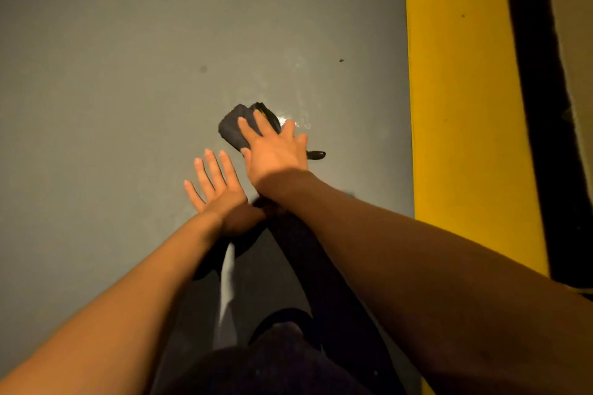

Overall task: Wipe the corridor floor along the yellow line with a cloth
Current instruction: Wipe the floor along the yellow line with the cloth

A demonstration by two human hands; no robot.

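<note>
A dark cloth (234, 127) lies bunched on the grey corridor floor (112, 90). My right hand (272, 151) presses flat on it, fingers straight and spread, covering its near part. My left hand (215, 186) rests flat on the bare floor just left of and nearer than the right hand, fingers straight, holding nothing. The yellow line (459, 106) runs along the right side of the floor, a short way right of the cloth. A wet, shiny patch (292, 120) shows on the floor just beyond the cloth.
A black strip (539, 106) borders the yellow line on its right, with a beige surface (577, 42) beyond it. My dark-clothed knee (288, 346) sits at the bottom middle. Small dark specks (341, 60) mark the grey floor farther ahead.
</note>
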